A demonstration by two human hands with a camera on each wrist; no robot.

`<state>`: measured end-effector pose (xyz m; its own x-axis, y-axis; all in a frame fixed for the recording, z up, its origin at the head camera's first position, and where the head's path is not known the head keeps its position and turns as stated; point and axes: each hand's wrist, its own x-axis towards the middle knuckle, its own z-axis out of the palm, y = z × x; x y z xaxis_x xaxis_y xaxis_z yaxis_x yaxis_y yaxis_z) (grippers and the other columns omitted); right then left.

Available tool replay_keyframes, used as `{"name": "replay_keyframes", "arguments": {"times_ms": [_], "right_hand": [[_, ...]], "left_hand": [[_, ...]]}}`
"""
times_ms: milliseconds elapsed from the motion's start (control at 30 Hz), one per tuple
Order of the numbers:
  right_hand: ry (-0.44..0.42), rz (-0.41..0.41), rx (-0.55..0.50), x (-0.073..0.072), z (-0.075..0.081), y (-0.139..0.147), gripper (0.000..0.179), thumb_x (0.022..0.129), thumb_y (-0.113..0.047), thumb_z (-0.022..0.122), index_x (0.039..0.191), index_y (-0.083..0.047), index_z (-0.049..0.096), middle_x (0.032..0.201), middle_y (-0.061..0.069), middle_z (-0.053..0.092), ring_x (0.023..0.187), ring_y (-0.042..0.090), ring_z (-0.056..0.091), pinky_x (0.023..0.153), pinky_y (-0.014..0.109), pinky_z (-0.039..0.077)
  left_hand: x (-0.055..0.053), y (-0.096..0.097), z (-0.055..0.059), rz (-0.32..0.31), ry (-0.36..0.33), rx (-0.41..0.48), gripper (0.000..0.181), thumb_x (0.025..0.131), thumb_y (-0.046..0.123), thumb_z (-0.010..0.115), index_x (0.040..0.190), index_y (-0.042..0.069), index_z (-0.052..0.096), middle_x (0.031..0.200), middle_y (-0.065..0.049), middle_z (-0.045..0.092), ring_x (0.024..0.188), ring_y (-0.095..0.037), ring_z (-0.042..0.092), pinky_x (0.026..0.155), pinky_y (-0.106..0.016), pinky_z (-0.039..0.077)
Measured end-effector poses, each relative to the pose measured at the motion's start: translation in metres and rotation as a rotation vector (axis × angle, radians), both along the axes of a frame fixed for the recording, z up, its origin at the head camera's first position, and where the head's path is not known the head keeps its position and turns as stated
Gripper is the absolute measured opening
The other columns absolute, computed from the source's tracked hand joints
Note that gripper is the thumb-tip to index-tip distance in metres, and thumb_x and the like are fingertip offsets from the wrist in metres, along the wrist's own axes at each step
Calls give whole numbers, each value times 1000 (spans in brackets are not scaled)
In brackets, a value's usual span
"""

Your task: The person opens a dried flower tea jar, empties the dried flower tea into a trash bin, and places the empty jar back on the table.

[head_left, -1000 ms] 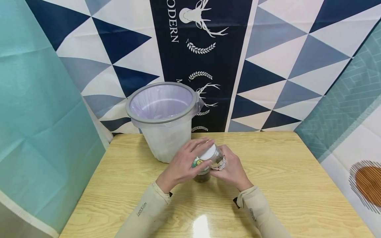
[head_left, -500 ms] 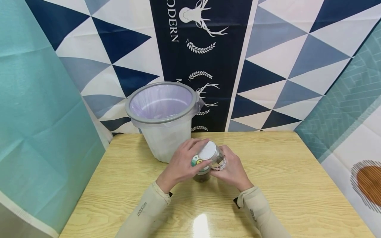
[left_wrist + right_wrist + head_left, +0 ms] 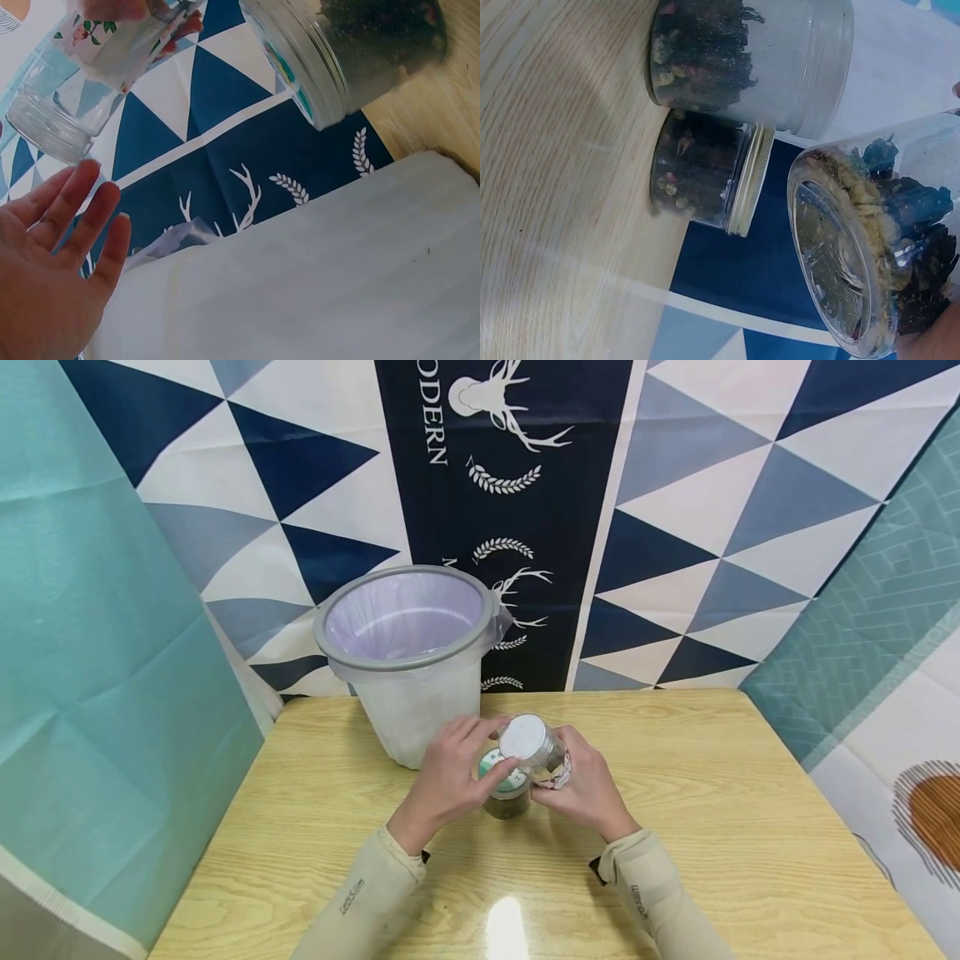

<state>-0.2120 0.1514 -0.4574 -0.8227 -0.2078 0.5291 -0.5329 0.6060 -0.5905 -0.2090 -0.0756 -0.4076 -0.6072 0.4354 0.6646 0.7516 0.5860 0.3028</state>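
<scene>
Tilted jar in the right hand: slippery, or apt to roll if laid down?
Probably rolls: the tilted jar is round-walled. Its clear smooth wall looks slippery, though the right hand wraps the paper label. Likely light, being only partly filled.

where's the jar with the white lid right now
In the head view, the jar with the white lid is mid-table, tilted in the right hand, just in front of the lined bin.

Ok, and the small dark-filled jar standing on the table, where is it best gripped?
Probably round its glass wall, from the left: the small jar stands upright, the tilted jar in the right hand crowds its lid and right side, and the left hand is open beside it.
</scene>
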Motion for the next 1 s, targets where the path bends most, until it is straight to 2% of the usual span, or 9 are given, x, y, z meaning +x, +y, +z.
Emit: {"name": "replay_keyframes", "arguments": {"times_ms": [167,333,433,500,600,800,1000], "right_hand": [[0,7,7,0,0,0,68,57,-12,93,117,-6,60,109,6,69,95,21,69,83,44,61],[-5,21,15,0,0,1,67,58,-14,91,117,-6,59,108,5,69,92,19,67,80,41,61],[-4,24,24,0,0,0,66,59,-14,90,117,-7,59,107,5,68,91,17,66,78,39,60],[0,25,30,0,0,0,65,59,-15,90,116,-7,59,106,5,67,90,16,66,78,38,60],[5,27,31,0,-1,0,64,59,-16,89,115,-7,59,105,4,68,89,16,66,77,38,60],[-1,27,12,0,-2,0,65,58,-13,90,115,-8,59,106,3,68,90,15,66,77,38,60],[-14,23,4,1,0,1,65,58,-12,90,116,-8,59,107,3,68,91,16,66,78,38,60]], "left_hand": [[-3,-1,5,-3,4,0,59,95,46,68,141,11,61,131,-6,66,123,-23,61,109,-41,49],[-6,3,14,-113,-36,-64,68,95,44,70,154,16,49,156,-2,52,142,-20,50,119,-41,41],[-6,7,17,-176,-51,-99,68,97,41,69,156,16,47,160,-1,48,147,-20,46,121,-40,39],[-6,9,16,-196,-49,-112,67,98,40,68,156,15,47,159,-3,49,147,-20,47,121,-40,39],[-5,11,15,-195,-64,-106,64,99,39,68,155,15,48,156,-3,53,144,-21,49,120,-40,40],[-4,9,12,-153,-103,-71,59,99,37,68,151,13,54,148,-4,59,135,-21,55,114,-39,45],[-4,3,8,-128,-84,-56,56,100,38,66,149,12,55,143,-4,62,131,-21,58,113,-40,46]]}}
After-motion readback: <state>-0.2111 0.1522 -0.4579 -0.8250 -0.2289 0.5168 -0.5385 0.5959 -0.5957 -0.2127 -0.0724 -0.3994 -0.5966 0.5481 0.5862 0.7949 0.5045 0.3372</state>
